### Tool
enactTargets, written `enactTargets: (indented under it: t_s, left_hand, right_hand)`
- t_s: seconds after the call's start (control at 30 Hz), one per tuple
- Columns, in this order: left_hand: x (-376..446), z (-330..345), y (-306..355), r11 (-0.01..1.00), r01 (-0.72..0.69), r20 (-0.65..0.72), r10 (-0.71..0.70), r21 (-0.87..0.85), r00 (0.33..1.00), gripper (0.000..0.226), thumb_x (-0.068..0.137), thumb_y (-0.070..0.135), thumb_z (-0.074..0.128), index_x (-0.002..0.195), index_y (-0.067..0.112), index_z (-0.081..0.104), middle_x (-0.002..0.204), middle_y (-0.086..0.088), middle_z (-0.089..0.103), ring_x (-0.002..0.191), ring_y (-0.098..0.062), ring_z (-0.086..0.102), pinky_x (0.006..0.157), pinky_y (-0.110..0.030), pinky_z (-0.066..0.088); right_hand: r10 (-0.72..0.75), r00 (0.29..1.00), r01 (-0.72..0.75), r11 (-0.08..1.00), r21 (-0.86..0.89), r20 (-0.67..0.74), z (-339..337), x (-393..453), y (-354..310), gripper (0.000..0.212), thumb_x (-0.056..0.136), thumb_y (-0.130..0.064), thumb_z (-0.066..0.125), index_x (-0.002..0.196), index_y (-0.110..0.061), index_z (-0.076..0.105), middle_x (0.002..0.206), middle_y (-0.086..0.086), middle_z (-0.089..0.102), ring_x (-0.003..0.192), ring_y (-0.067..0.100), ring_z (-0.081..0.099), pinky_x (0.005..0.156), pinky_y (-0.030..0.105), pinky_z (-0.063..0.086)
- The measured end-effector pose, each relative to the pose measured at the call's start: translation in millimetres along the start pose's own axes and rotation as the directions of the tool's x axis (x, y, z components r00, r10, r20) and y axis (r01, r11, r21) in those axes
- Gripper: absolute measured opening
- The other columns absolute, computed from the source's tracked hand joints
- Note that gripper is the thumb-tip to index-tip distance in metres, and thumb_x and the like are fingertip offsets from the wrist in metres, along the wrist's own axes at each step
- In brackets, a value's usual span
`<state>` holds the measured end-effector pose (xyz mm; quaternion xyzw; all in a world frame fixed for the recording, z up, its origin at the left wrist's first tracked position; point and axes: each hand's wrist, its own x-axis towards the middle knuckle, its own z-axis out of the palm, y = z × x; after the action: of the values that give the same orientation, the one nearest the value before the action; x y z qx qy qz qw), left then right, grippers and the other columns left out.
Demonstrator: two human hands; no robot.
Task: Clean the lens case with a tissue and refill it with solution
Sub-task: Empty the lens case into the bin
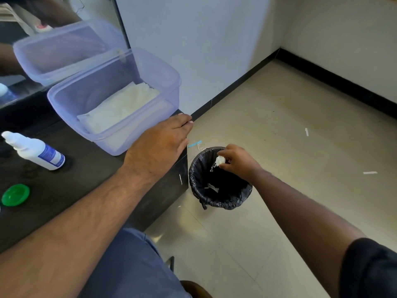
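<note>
My right hand hangs over a small bin with a black liner on the floor, its fingers pinched on a crumpled white tissue. My left hand lies flat, palm down, on the right corner of the dark counter, holding nothing. A white solution bottle with a blue label lies on its side at the counter's left. A green lens-case cap sits near the left edge of the view. The rest of the lens case is out of view.
A clear plastic tub with folded white tissues stands on the counter behind my left hand, against a mirror. Scraps of paper lie on the beige floor tiles. My knee in blue fabric fills the bottom centre.
</note>
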<state>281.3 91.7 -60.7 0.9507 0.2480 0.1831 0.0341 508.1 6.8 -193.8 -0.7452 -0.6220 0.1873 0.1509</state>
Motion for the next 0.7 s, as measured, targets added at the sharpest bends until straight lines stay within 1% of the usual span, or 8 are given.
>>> enactTargets:
  t_s: [0.07, 0.13, 0.27, 0.4, 0.53, 0.6, 0.67, 0.7]
  left_hand:
    - [0, 1, 0, 0.999, -0.022, 0.017, 0.021, 0.042, 1.0, 0.038, 0.081, 0.007, 0.072, 0.118, 0.0, 0.063, 0.122, -0.01, 0.065, 0.109, -0.023, 0.064, 0.094, -0.024, 0.041]
    - [-1, 4, -1, 0.997, -0.034, 0.031, 0.032, 0.062, 0.999, 0.037, 0.083, 0.005, 0.07, 0.119, -0.001, 0.062, 0.125, -0.011, 0.063, 0.114, -0.025, 0.062, 0.098, -0.029, 0.044]
    - [-1, 5, -2, 0.994, -0.043, 0.034, 0.04, 0.098, 0.999, 0.039, 0.081, 0.0, 0.071, 0.119, -0.001, 0.063, 0.125, -0.013, 0.063, 0.116, -0.026, 0.06, 0.098, -0.032, 0.046]
    - [-1, 4, -2, 0.994, -0.046, 0.032, 0.043, 0.094, 0.999, 0.046, 0.074, -0.003, 0.077, 0.118, 0.001, 0.063, 0.124, -0.011, 0.064, 0.114, -0.025, 0.062, 0.094, -0.033, 0.051]
    - [-3, 3, 0, 0.992, -0.053, 0.028, 0.05, 0.112, 0.998, 0.053, 0.066, -0.003, 0.082, 0.115, 0.001, 0.065, 0.121, -0.01, 0.065, 0.109, -0.025, 0.065, 0.086, -0.033, 0.056]
    - [-4, 3, 1, 0.99, -0.055, 0.024, 0.053, 0.129, 0.998, 0.054, 0.064, -0.004, 0.084, 0.115, 0.001, 0.065, 0.12, -0.011, 0.066, 0.108, -0.025, 0.065, 0.087, -0.032, 0.054]
    - [-4, 3, 0, 0.991, -0.05, 0.011, 0.049, 0.122, 0.999, 0.054, 0.063, -0.005, 0.084, 0.113, 0.001, 0.066, 0.119, -0.011, 0.066, 0.107, -0.026, 0.066, 0.086, -0.033, 0.054]
    - [-3, 4, 1, 0.993, -0.046, 0.005, 0.046, 0.111, 0.999, 0.053, 0.063, -0.006, 0.083, 0.112, 0.001, 0.067, 0.119, -0.011, 0.066, 0.106, -0.026, 0.066, 0.086, -0.033, 0.055]
  right_hand:
    - [-0.031, 0.997, 0.037, 0.995, -0.089, 0.07, -1, 7, -4, 0.033, 0.081, -0.018, 0.07, 0.113, -0.011, 0.066, 0.1, 0.009, 0.056, 0.093, 0.025, 0.053, 0.078, 0.028, 0.04]
    - [-0.058, 0.987, 0.084, 0.98, -0.178, 0.149, -2, 13, -8, 0.027, 0.08, -0.016, 0.068, 0.106, -0.01, 0.066, 0.1, 0.01, 0.055, 0.098, 0.028, 0.051, 0.08, 0.031, 0.042]
    - [-0.105, 0.965, 0.177, 0.938, -0.3, 0.241, -11, 21, -17, 0.019, 0.082, -0.013, 0.061, 0.101, -0.01, 0.064, 0.106, 0.011, 0.053, 0.107, 0.029, 0.047, 0.085, 0.035, 0.043]
    - [-0.146, 0.945, 0.268, 0.861, -0.433, 0.293, -19, 24, -29, 0.02, 0.086, -0.01, 0.056, 0.105, -0.007, 0.061, 0.112, 0.011, 0.053, 0.111, 0.027, 0.045, 0.082, 0.031, 0.041]
    - [-0.141, 0.921, 0.339, 0.75, -0.569, 0.363, -25, 24, -39, 0.026, 0.09, -0.006, 0.05, 0.115, -0.003, 0.058, 0.117, 0.013, 0.051, 0.111, 0.028, 0.045, 0.086, 0.034, 0.045]
    - [-0.178, 0.918, 0.376, 0.672, -0.638, 0.354, -29, 21, -46, 0.021, 0.086, -0.006, 0.057, 0.106, 0.0, 0.061, 0.108, 0.014, 0.056, 0.102, 0.029, 0.051, 0.079, 0.034, 0.048]
    - [-0.285, 0.898, 0.439, 0.597, -0.672, 0.335, -31, 18, -44, 0.02, 0.061, -0.007, 0.08, 0.076, -0.002, 0.068, 0.08, 0.012, 0.062, 0.073, 0.027, 0.059, 0.056, 0.027, 0.05]
    - [-0.32, 0.884, 0.467, 0.561, -0.683, 0.341, -31, 16, -43, 0.022, 0.049, -0.007, 0.084, 0.064, -0.005, 0.068, 0.069, 0.009, 0.061, 0.062, 0.025, 0.058, 0.048, 0.024, 0.048]
